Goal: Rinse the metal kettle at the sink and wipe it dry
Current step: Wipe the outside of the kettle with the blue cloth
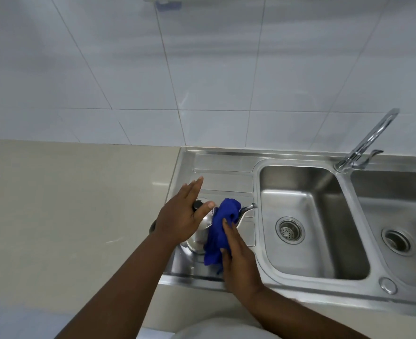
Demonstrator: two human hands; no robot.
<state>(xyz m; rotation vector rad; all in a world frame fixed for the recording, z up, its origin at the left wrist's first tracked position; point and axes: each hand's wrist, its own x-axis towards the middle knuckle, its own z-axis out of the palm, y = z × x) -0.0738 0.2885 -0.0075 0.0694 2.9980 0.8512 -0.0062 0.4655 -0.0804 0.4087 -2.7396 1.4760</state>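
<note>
On the steel drainboard (224, 184) to the left of the two basins, the metal kettle (198, 241) is standing upright, its curved spout (247, 208) pointing right toward the nearer basin (307, 216) and its dark lid knob (197, 205) showing at the top. A blue cloth (218, 231) is lying draped down the kettle's right flank, between the body and the spout. The right hand (238, 263) is pressing flat against that cloth from the near right side, fingers extended and lying along it rather than curled around it, so it is pushing more than gripping. The left hand (181, 216) is resting over the kettle's top and left shoulder with its fingers straight and spread, the thumb reaching across near the knob; it is steadying the kettle without closing on anything. The tap (370, 140) is standing off to the far right with no water visibly running, so the work looks to be in the drying stage. Since the cloth is covering only the spout side, the kettle's bare left and near faces are lying under the left hand, and I judge the next wipe is depending on turning the kettle about its upright axis or carrying the cloth around.
</note>
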